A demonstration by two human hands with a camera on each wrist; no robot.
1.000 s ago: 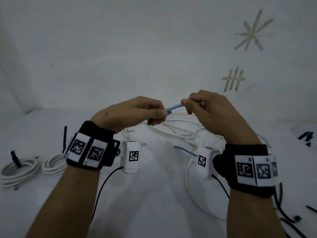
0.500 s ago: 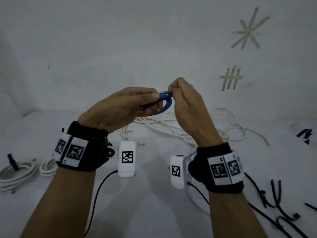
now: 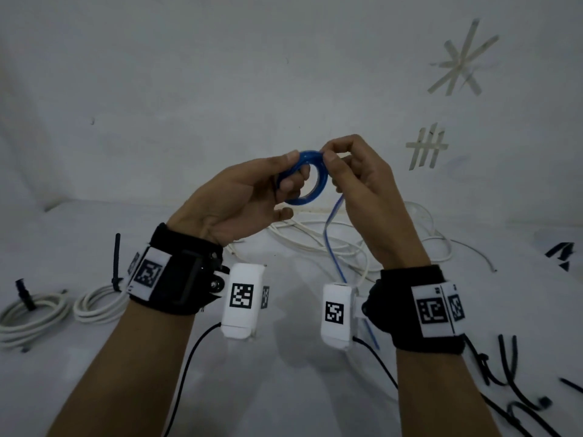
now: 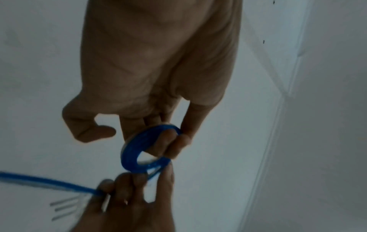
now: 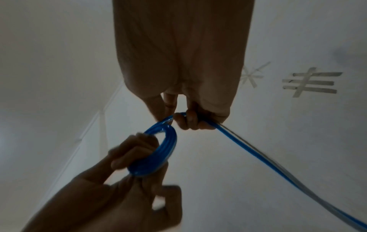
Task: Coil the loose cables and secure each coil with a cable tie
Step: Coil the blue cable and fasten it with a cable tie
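At the far left of the white work surface [image 3: 284,389] lie two coiled white cables: the outer coil [image 3: 30,316] carries a dark cable tie [image 3: 24,293] standing up from it, and the inner coil [image 3: 97,305], just beside it, is partly hidden behind the left wristband, with a second dark tie [image 3: 116,263] rising from it. The left hand [image 3: 233,203] is raised above the surface with its fingers curled through and around a small blue cable coil [image 3: 310,181]; in the left wrist view the fingertips pass through the ring of the coil [image 4: 135,150] and the thumb sits apart from it. The coil is held in the air between the two hands, well above the surface and in front of the white wall [image 3: 220,89]. The right hand [image 3: 366,187] pinches the blue cable at the top edge of the coil between thumb and forefinger, the remaining fingers curled; the right wrist view shows the fingers closed around the strand where it leaves the coil [image 5: 158,150]. The free blue cable tail [image 3: 334,244] hangs from the right hand down toward the surface and passes behind the right wrist camera housing. Behind the hands a loose white cable [image 3: 315,241] lies tangled on the surface. At the far right, loose black cable ties [image 3: 508,373] lie scattered, and tape marks [image 3: 426,146] are fixed to the wall.
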